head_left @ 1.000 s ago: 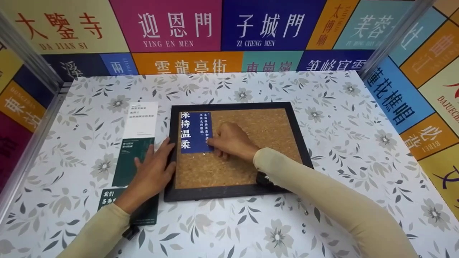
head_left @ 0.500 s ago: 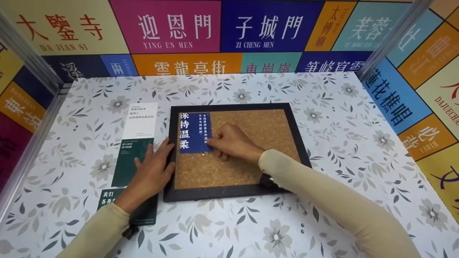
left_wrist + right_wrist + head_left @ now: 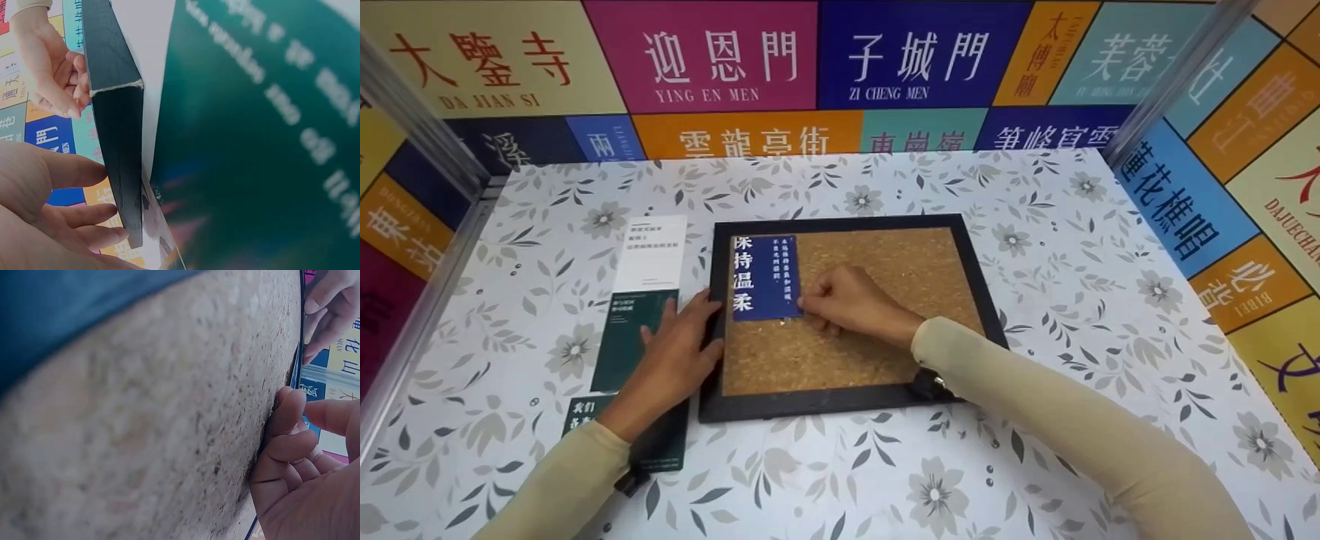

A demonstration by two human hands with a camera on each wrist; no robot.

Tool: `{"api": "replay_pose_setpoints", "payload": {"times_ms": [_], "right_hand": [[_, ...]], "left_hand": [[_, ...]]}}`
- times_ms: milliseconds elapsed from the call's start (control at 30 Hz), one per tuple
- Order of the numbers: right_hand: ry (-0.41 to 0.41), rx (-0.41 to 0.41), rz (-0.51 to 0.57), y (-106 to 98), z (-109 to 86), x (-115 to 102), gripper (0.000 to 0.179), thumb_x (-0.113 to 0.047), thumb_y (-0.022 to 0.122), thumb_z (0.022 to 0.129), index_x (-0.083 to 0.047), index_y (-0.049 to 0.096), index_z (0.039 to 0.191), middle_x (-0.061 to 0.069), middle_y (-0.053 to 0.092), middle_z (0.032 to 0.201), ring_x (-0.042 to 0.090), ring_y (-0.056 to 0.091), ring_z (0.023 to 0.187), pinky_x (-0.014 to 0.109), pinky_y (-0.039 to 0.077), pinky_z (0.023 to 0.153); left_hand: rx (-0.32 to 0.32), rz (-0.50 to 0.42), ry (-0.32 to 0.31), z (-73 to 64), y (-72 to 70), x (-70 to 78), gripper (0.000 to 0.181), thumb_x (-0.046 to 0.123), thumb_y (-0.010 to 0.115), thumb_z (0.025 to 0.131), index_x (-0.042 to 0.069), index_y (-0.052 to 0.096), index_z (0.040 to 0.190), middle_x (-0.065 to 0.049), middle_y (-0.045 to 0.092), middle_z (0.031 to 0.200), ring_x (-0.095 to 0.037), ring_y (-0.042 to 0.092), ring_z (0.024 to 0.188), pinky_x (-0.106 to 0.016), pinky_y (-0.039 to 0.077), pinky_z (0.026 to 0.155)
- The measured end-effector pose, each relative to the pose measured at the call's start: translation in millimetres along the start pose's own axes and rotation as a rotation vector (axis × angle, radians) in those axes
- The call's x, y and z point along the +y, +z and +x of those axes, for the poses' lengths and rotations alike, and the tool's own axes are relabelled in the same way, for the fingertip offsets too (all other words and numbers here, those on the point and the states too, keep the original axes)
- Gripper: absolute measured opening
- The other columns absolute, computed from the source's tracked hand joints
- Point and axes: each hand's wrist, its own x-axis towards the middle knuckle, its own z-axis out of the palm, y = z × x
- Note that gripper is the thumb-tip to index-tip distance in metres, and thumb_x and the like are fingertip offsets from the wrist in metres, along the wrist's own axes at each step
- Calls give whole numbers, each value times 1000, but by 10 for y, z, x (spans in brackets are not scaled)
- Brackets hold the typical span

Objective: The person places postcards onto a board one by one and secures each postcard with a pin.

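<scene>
A blue card (image 3: 765, 277) with white characters lies at the upper left of the cork board (image 3: 870, 345), inside its black frame. At the card's lower right edge my right hand (image 3: 855, 296) has thumb and fingers bent together. Whether anything is between those fingertips is hidden, also in the right wrist view, where the fingers (image 3: 289, 444) lie close to the cork. My left hand (image 3: 679, 341) has its fingers spread, touching the left side of the frame (image 3: 118, 124) in the left wrist view. Under that hand are a white and green card (image 3: 649, 251) and other dark green cards.
A table (image 3: 1035, 300) covered in a leaf and flower pattern bears the board and cards. Colourful panels with large characters (image 3: 720, 60) rise behind and on both sides. Another dark green card (image 3: 585, 409) lies partly beneath the left wrist.
My right fingertips have slid slightly right, from over the blue card to its edge. The card keeps its place on the cork, and my left hand stays by the frame.
</scene>
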Motion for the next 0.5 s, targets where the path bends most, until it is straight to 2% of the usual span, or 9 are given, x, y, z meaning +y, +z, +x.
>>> {"api": "replay_pose_setpoints", "payload": {"times_ms": [167,300,500], "right_hand": [[-6,-7,-14,-20,-31,16,27,-14,70,108,0,81,87,11,76,75,14,65,57,25,58,55],[-13,0,-34,-35,-56,32,28,-15,71,107,-1,80,84,10,76,74,14,65,57,26,59,55],[-6,14,-45,-54,-90,54,23,-11,70,103,-3,83,86,8,76,74,13,64,56,25,58,54]], "left_hand": [[82,3,26,33,14,25,54,3,67,105,-7,53,156,-30,39,170,-57,22,162,-89,4,119],[151,8,72,58,45,33,52,4,70,103,-8,57,152,-30,44,166,-51,34,158,-88,9,120],[176,-17,131,80,93,25,50,8,72,105,-7,60,151,-29,43,168,-50,33,158,-83,14,124]]}}
